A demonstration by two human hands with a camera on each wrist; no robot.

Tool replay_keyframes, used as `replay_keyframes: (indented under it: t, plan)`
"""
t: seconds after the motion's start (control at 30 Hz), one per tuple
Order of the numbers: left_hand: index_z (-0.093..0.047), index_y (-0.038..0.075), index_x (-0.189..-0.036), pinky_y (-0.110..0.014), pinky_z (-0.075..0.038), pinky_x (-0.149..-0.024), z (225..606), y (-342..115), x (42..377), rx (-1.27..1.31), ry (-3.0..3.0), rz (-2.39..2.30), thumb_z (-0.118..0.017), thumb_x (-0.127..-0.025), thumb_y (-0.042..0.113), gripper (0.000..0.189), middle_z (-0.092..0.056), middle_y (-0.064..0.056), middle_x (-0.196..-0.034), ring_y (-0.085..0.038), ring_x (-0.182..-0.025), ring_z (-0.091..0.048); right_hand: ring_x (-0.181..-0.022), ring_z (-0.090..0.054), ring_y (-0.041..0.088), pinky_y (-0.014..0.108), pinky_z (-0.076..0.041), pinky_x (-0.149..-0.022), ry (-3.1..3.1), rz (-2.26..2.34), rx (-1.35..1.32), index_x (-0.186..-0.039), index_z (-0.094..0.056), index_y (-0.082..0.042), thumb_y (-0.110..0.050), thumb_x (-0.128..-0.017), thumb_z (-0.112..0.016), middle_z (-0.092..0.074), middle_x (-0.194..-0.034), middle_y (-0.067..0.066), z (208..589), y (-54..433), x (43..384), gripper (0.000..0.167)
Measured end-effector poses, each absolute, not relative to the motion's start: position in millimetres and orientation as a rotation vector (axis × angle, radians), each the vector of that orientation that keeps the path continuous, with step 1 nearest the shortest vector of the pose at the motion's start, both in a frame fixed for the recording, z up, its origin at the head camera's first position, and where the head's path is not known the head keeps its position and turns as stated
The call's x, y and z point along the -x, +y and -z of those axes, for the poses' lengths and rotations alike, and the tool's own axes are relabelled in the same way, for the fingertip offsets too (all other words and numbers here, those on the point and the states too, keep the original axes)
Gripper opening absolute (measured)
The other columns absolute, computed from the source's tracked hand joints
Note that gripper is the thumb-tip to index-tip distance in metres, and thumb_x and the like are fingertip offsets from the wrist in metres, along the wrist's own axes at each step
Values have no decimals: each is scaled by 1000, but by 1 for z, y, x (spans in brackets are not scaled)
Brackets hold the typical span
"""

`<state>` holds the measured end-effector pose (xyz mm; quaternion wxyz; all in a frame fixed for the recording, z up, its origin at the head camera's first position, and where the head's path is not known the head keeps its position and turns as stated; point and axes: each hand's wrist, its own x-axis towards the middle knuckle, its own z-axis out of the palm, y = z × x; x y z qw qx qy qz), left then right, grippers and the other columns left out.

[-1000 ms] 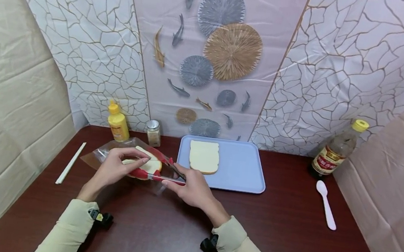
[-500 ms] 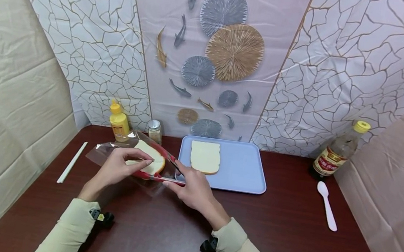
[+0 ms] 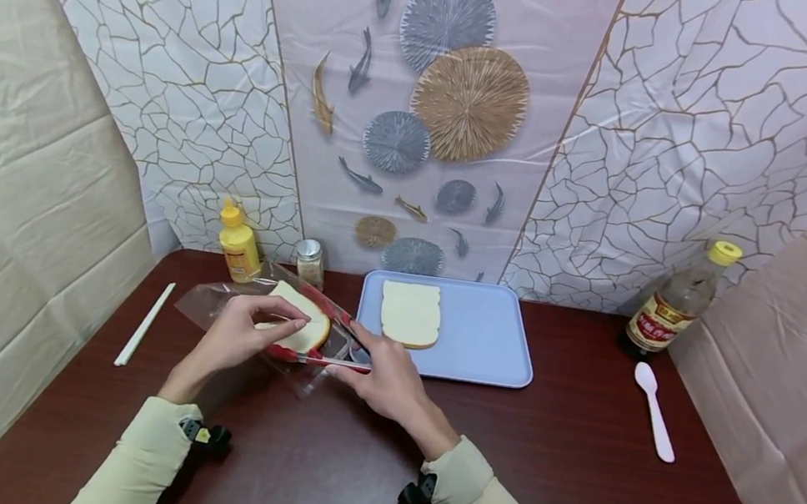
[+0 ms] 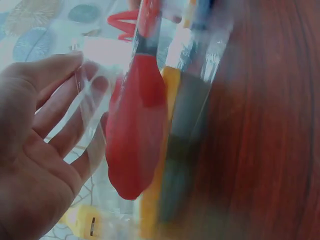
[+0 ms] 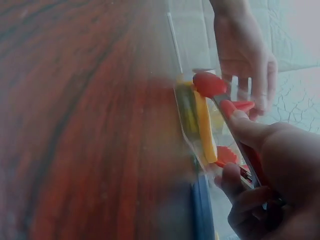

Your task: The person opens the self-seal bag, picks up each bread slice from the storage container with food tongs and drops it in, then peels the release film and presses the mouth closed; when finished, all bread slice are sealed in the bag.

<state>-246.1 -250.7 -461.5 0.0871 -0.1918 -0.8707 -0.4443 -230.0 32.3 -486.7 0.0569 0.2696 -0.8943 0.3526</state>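
Note:
In the head view my left hand (image 3: 239, 328) pinches the edge of a clear plastic bag (image 3: 204, 301) between thumb and forefinger. A slice of bread (image 3: 309, 326) with an orange-brown crust lies at the bag. My right hand (image 3: 388, 375) grips a pair of red-tipped tongs (image 5: 210, 84), their arms spread on either side of this slice. The left wrist view shows one red tong head (image 4: 137, 135) close up, beside the crust; whether it is inside or outside the plastic I cannot tell. Another slice of bread (image 3: 411, 315) lies flat on a blue tray (image 3: 487, 334).
A yellow squeeze bottle (image 3: 240, 252) and a silver-capped shaker (image 3: 309, 264) stand behind the bag. White chopsticks (image 3: 144, 324) lie at the left. On the right are a white spoon (image 3: 654, 411) and a dark sauce bottle (image 3: 659, 324) with a yellow cap.
The bag and the bread in it have tilted and shifted slightly right, showing more of the slice. The left hand moved a little right with them; the right hand keeps its grip on the tongs.

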Motion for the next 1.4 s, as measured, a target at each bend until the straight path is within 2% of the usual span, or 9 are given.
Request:
replay_keyframes:
  t: [0.13, 0.23, 0.47, 0.57, 0.7, 0.9, 1.17, 1.3, 1.4]
  plan:
    - [-85, 30, -105, -53, -61, -100, 465, -251, 247, 568, -2635, 1240, -86, -95, 29, 10, -82, 13, -101, -9, -101, -74, -102, -72, 20, 34, -58, -82, -2740, -1075, -824, -159, -56, -15, -51, -96, -82, -78, -121, 6, 488, 33, 231, 77]
    - [-85, 28, -106, -56, -59, -102, 467, -252, 248, 590, -2643, 1251, -86, -95, 26, 10, -83, 11, -102, -14, -104, -75, -98, -70, 19, 34, -57, -80, -2739, -1086, -830, -157, -58, -18, -50, -93, -85, -76, -113, 3, 489, 33, 232, 77]
    - [-85, 28, -104, -55, -59, -102, 467, -252, 249, 617, -2651, 1208, -87, -95, 24, 10, -82, 13, -100, -19, -105, -77, -125, -68, 20, 44, -59, -98, -2760, -1085, -794, -155, -58, -22, -49, -88, -91, -71, -142, 5, 489, 33, 232, 79]
    - [-85, 28, -104, -56, -59, -102, 469, -253, 250, 622, -2658, 1197, -86, -95, 25, 9, -82, 13, -100, -18, -104, -77, -120, -68, 18, 41, -58, -100, -2765, -1147, -830, -154, -57, -19, -50, -91, -88, -72, -136, 5, 490, 34, 232, 77]
    - [-84, 28, -106, -56, -59, -100, 469, -253, 250, 614, -2665, 1201, -86, -96, 25, 10, -82, 12, -101, -13, -102, -75, -110, -68, 16, 36, -56, -95, -2772, -1197, -883, -156, -56, -17, -50, -95, -83, -73, -125, 5, 490, 37, 234, 74]
    - [-84, 27, -106, -53, -61, -95, 468, -254, 249, 608, -2646, 1220, -86, -95, 26, 11, -82, 10, -101, -10, -98, -73, -125, -67, 12, 36, -56, -104, -2794, -1141, -924, -160, -55, -24, -52, -95, -82, -69, -147, -1, 490, 50, 235, 76]
    - [-83, 26, -107, -48, -66, -92, 471, -250, 250, 552, -2633, 1239, -85, -97, 28, 10, -83, 9, -101, -15, -101, -80, -135, -64, 14, 43, -57, -110, -2749, -1220, -916, -155, -61, -27, -47, -92, -86, -67, -151, -2, 485, 89, 227, 70]
    - [-83, 23, -107, -34, -66, -87, 472, -248, 249, 567, -2619, 1291, -83, -98, 26, 9, -83, 6, -101, -15, -100, -81, -128, -68, 9, 36, -59, -102, -2762, -1218, -909, -154, -61, -33, -51, -92, -85, -70, -147, -5, 484, 111, 220, 69]
    - [-82, 24, -106, -24, -63, -83, 474, -246, 249, 581, -2615, 1277, -82, -100, 27, 8, -83, 6, -101, -13, -98, -81, -94, -78, 12, 32, -64, -80, -2804, -1308, -916, -153, -62, -35, -53, -92, -85, -78, -132, -4, 483, 126, 216, 68]
